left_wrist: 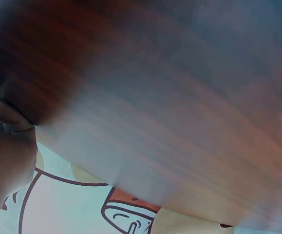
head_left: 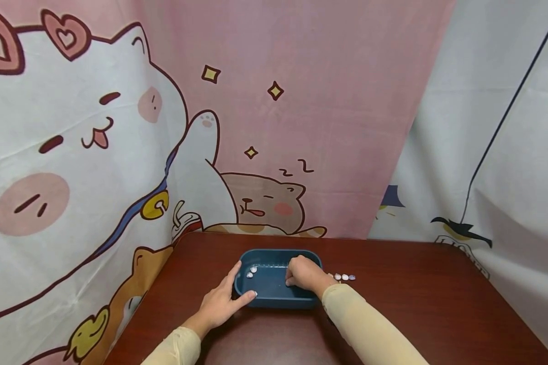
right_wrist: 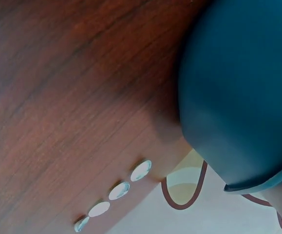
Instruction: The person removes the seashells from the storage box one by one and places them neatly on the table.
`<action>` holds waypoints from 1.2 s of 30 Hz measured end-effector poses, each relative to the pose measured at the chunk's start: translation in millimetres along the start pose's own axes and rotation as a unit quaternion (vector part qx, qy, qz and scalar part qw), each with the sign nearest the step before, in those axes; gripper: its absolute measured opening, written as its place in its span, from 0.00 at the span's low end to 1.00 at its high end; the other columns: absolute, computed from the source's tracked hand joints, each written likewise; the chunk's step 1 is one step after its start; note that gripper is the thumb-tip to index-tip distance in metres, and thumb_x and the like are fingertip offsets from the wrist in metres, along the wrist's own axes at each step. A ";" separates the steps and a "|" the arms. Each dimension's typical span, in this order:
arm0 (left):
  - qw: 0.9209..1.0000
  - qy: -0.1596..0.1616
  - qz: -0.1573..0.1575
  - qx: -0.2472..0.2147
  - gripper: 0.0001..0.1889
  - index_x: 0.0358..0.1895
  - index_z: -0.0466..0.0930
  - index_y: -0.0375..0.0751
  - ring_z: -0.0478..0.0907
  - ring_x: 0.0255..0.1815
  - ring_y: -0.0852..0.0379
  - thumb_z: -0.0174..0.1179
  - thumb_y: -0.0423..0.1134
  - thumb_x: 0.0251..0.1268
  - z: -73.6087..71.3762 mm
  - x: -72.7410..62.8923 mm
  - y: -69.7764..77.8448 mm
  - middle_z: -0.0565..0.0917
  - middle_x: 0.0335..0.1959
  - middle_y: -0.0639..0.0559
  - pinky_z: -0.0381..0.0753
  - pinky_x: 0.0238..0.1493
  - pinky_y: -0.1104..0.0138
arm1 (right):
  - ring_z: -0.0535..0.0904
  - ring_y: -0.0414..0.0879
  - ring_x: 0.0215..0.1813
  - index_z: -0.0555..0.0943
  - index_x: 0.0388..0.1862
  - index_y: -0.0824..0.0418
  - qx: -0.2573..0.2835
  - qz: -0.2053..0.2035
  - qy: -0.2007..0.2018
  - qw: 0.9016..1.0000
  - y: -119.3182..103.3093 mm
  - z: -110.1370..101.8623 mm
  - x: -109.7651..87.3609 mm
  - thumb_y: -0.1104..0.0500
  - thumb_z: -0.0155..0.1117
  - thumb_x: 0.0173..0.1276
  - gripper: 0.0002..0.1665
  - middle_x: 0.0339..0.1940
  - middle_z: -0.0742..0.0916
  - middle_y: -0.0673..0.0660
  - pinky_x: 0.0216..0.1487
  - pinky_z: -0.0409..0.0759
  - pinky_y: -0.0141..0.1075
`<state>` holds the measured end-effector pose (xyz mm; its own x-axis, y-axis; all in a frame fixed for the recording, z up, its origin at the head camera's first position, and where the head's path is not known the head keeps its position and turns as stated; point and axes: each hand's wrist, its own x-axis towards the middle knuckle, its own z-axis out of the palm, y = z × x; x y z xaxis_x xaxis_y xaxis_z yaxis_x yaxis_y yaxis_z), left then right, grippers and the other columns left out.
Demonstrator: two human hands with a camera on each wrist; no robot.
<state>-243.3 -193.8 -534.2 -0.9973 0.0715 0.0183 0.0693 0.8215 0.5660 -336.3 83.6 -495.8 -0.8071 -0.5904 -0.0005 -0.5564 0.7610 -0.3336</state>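
A dark blue rectangular tray (head_left: 274,304) stands on the table. My left hand (head_left: 219,304) holds its front-left corner, fingers along the left wall and thumb over the front rim. My right hand (head_left: 305,274) reaches inside over the right end, fingers bent down; whatever may be between the fingertips is hidden. Two small whitish glass pebbles (head_left: 249,275) lie near the tray's left wall. Beyond its right side runs a row of several similar shiny pebbles (head_left: 344,277); the right wrist view shows these pebbles (right_wrist: 119,190) beside the tray's outer wall (right_wrist: 238,97).
The reddish-brown wooden table (head_left: 420,304) carries the tray near its far edge. Behind and to the left hangs a cartoon-printed cloth (head_left: 329,126), close to the table's edge. My right forearm sleeve (head_left: 370,324) crosses in front of the tray's right end.
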 end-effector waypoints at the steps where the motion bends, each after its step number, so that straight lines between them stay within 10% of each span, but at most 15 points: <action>1: 1.000 0.000 0.001 -0.001 0.51 0.88 0.45 0.69 0.81 0.68 0.34 0.58 0.76 0.68 -0.2 -0.2 0.4 0.68 0.84 0.43 0.75 0.63 0.31 | 0.83 0.36 0.33 0.94 0.31 0.56 0.000 -0.002 0.002 1.000 -0.1 0.3 -0.1 0.59 0.81 0.65 0.03 0.30 0.92 0.46 0.42 0.88 0.37; 12: 1.000 -0.004 0.001 -0.004 0.51 0.88 0.45 0.69 0.79 0.70 0.33 0.57 0.76 0.68 -0.6 -1.0 2.1 0.68 0.84 0.42 0.74 0.64 0.30 | 0.84 0.43 0.40 0.91 0.47 0.60 0.052 0.064 -0.013 0.997 -2.4 0.9 1.1 0.60 0.80 0.67 0.11 0.39 0.91 0.52 0.54 0.88 0.47; 22: 1.000 0.000 0.002 -0.001 0.51 0.88 0.46 0.69 0.80 0.69 0.33 0.58 0.76 0.68 -0.8 -0.8 2.0 0.68 0.83 0.43 0.75 0.64 0.30 | 0.85 0.42 0.40 0.93 0.41 0.56 0.050 0.101 -0.017 0.994 -0.8 1.4 -0.5 0.56 0.82 0.65 0.08 0.38 0.93 0.50 0.52 0.89 0.46; 36: 1.000 -0.003 -0.003 -0.007 0.51 0.88 0.45 0.69 0.79 0.70 0.33 0.58 0.77 0.68 1.0 0.2 -0.5 0.67 0.84 0.43 0.74 0.65 0.29 | 0.83 0.40 0.36 0.93 0.41 0.55 0.073 0.043 0.012 0.996 -4.5 -12.7 -5.6 0.54 0.81 0.67 0.08 0.35 0.91 0.47 0.46 0.88 0.43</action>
<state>-243.5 -193.6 -535.2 -0.9975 0.0699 0.0098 0.0627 0.8138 0.5778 -331.8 86.9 -482.2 -0.8558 -0.5171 -0.0128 -0.4520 0.7597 -0.4675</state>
